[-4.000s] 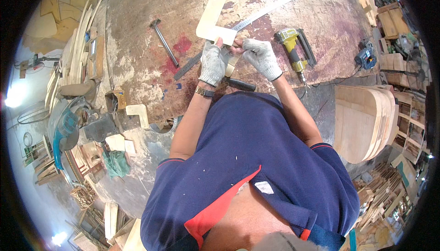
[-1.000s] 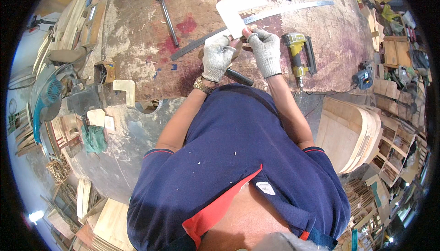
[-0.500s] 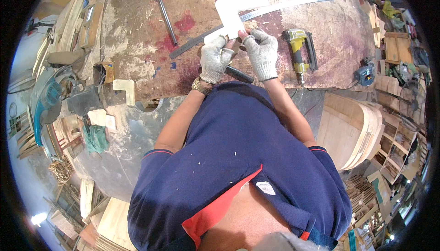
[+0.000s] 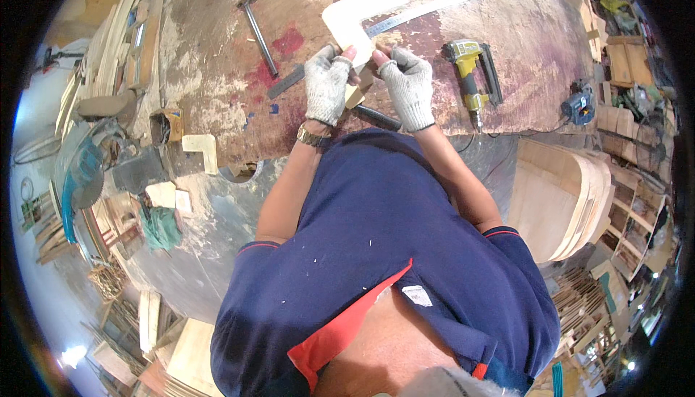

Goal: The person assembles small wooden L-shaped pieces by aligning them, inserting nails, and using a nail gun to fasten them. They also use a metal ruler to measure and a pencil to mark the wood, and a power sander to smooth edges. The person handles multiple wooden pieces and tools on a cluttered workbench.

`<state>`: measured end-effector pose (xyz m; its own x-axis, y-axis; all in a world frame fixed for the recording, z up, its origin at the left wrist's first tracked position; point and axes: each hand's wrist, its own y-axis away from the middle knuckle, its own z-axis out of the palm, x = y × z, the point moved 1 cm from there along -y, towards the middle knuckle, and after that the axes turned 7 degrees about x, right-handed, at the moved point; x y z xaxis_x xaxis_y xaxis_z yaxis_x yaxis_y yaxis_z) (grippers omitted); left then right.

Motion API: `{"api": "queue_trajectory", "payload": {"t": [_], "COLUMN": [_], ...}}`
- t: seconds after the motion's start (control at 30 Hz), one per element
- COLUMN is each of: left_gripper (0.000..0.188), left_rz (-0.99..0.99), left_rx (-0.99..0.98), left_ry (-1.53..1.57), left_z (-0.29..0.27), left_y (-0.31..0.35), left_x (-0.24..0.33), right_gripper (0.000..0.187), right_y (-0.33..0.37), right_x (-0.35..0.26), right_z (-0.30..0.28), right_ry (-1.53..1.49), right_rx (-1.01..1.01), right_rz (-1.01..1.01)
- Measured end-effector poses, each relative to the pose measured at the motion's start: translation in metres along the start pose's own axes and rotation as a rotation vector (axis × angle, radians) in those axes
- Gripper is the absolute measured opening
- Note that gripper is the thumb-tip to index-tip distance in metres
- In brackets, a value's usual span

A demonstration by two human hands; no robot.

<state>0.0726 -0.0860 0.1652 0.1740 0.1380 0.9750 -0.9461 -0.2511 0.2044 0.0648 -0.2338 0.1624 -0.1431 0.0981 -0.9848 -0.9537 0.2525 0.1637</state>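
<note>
In knitted white gloves with bare fingertips, the left hand (image 4: 327, 82) and right hand (image 4: 408, 89) pinch the near end of a pale, smooth L-shaped piece (image 4: 350, 20), each grip about equally close; fingers beneath are partly hidden. It extends away from both hands, one arm pointing back between them, the other bending right, above a thin metal ruler (image 4: 409, 19) on a scuffed, paint-stained bench (image 4: 210, 56).

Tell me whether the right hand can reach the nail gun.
Probably yes: the nail gun lies on the bench just right of the right hand, with nothing visible in between. Its fingers are at the pale L-shaped piece, so may need freeing first.
</note>
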Motion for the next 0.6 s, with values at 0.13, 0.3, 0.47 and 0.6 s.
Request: {"api": "queue_trajectory", "payload": {"t": [0.13,0.3,0.47,0.6], "left_gripper": [0.029,0.029,0.03,0.031], "left_rz": [-0.008,0.008,0.027,0.026], "left_rx": [0.025,0.041,0.039,0.039], "left_ry": [-0.01,-0.017,-0.059,-0.049], "left_z": [0.001,0.003,0.002,0.001], "left_y": [0.003,0.003,0.005,0.005], "left_x": [0.001,-0.002,-0.002,-0.001], "right_gripper": [0.019,0.028,0.033,0.031], "right_y": [0.004,0.007,0.008,0.005], "right_x": [-0.002,-0.002,-0.003,-0.002], "right_z": [-0.008,-0.011,-0.011,-0.012], "right_ry": [0.089,0.323,0.384,0.354], "right_rx": [-0.059,-0.042,-0.012,-0.047], "right_rz": [-0.077,-0.279,-0.396,-0.384]}}
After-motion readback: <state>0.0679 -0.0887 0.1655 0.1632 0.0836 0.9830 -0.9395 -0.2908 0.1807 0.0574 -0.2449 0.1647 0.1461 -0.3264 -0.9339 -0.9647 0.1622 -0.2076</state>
